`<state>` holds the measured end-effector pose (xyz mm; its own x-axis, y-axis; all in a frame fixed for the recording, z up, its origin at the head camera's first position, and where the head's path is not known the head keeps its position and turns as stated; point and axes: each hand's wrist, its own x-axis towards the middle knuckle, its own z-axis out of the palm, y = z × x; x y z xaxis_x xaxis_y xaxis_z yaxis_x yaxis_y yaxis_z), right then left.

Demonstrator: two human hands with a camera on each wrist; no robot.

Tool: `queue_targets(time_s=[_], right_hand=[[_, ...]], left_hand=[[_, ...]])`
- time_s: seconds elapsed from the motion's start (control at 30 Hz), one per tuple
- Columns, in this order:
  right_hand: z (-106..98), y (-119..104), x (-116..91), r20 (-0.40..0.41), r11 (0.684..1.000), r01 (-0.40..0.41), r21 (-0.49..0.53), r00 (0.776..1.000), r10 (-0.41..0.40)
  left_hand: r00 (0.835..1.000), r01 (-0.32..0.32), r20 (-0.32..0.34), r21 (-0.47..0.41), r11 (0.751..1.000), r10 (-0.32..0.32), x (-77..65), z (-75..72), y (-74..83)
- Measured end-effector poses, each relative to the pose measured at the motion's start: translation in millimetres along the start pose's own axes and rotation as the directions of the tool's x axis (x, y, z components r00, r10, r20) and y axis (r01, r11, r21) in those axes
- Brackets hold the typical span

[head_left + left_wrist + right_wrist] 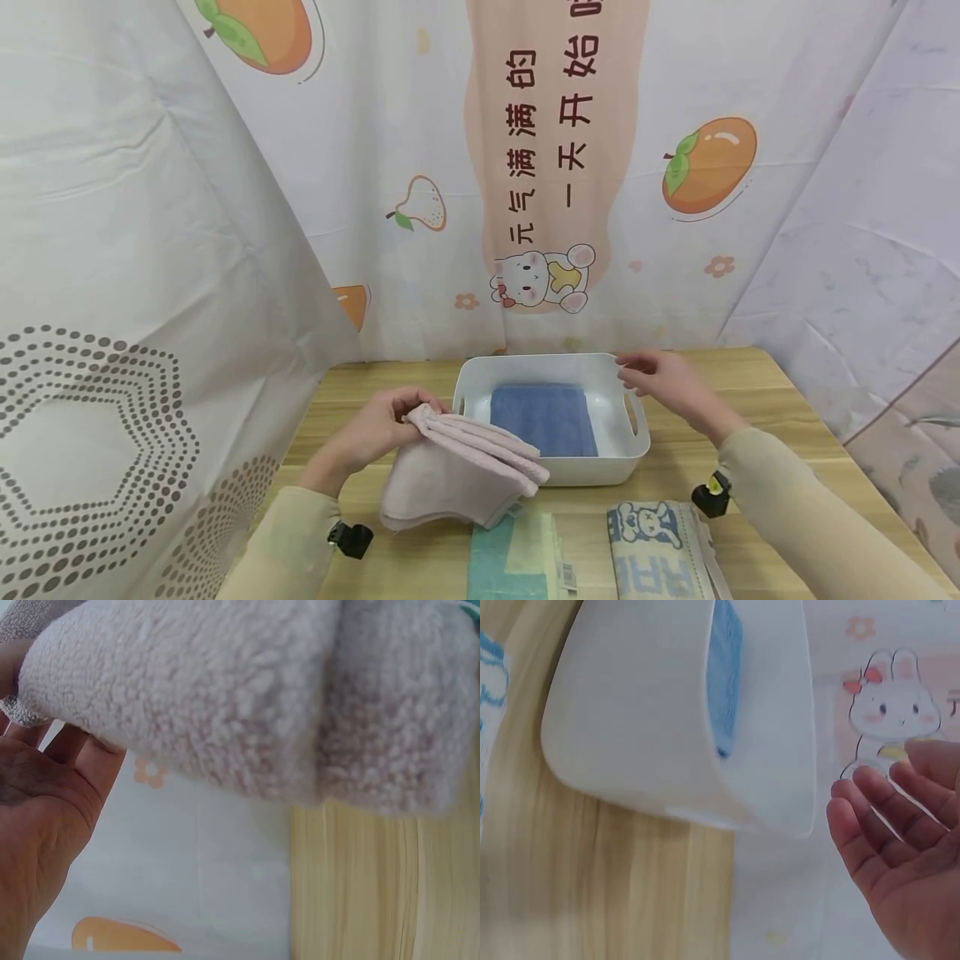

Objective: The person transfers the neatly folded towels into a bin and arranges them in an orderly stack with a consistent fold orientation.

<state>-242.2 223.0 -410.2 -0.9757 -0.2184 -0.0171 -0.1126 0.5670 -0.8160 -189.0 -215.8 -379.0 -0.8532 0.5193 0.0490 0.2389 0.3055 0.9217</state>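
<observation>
Near-left of the white basket [585, 473] | pink towel [457, 483], long folds slanting down rightward from the nearer left hand [382, 423] gripping it | right hand [667, 385] loose, empty, by basket's far-right corner

The pink towel [450, 483] is of thick cloth, matt and rough. The white basket [562, 472] looks like smooth plastic, slightly glossy. The table [776, 400] shows wood grain, and the curtain [697, 67] behind its far edge seems thin cloth.
</observation>
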Motion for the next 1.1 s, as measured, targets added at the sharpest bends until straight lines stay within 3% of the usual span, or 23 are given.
queue_targets(time_s=[0.3,0.47,0.63,0.73,0.9,1.1], right_hand=[[18.6,-35.4,-5.3,0.043,0.986,0.155,-0.068,0.987,-0.153],[30.0,-56.8,-10.5,0.088,0.949,0.304,-0.086,0.951,-0.297],[42.0,-74.8,-15.7,0.149,0.88,0.472,-0.054,0.875,-0.46],[49.9,-83.1,-19.1,0.175,0.82,0.569,-0.059,0.815,-0.553],[63.1,-92.7,-25.1,0.216,0.753,0.648,-0.115,0.756,-0.618],[75.0,-102.0,-31.5,0.264,0.675,0.731,-0.103,0.674,-0.69]], left_hand=[[0.999,-0.015,-0.029,-0.018,1.0,0.014,7.0,10.3,-0.8],[0.999,-0.032,-0.034,-0.046,0.998,0.031,10.3,16.5,-0.1],[0.999,-0.024,-0.04,-0.068,0.997,0.021,13.1,22.3,2.1],[0.999,-0.015,-0.047,-0.077,0.997,0.012,14.2,25.6,4.9],[0.999,-0.025,-0.043,-0.086,0.996,0.022,14.1,28.5,13.0],[0.998,-0.048,-0.042,-0.084,0.995,0.044,17.3,29.0,4.9]])
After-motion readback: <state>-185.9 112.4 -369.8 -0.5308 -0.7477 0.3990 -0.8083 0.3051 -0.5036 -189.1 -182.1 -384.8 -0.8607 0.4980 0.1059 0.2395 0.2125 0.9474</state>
